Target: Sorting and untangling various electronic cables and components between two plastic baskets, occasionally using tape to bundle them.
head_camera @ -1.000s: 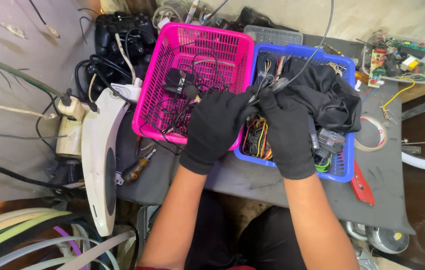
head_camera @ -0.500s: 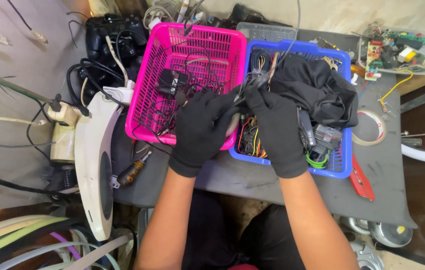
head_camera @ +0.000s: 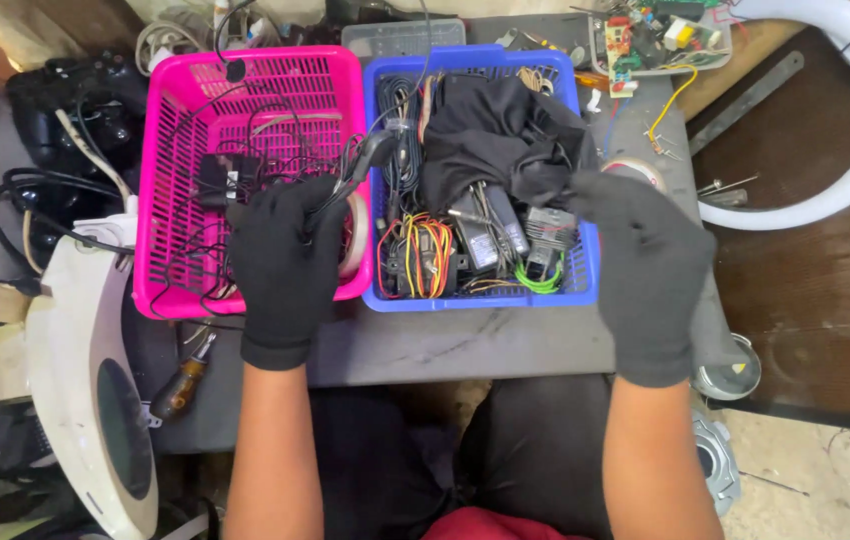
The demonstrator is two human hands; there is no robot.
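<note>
I keep my left hand (head_camera: pixel 285 262) clenched on the black cable (head_camera: pixel 360 165) over the pink basket (head_camera: pixel 167 150), right hand (head_camera: pixel 650 265) released, and draw slowly to avoid snags.

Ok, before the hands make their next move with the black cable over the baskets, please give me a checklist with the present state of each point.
1. Left hand grips the black cable: ok, fingers closed on it over the pink basket.
2. Cable free of other wires: not ok, it runs among tangled wires in both baskets.
3. Right hand empty: ok, open beside the blue basket, nothing held.
4. Black cloth out of the way: not ok, it covers part of the blue basket.
5. Far end of the cable visible: cannot tell, it leaves the top edge.
6. Baskets steady on the table: ok, both sit flat, side by side.
</note>
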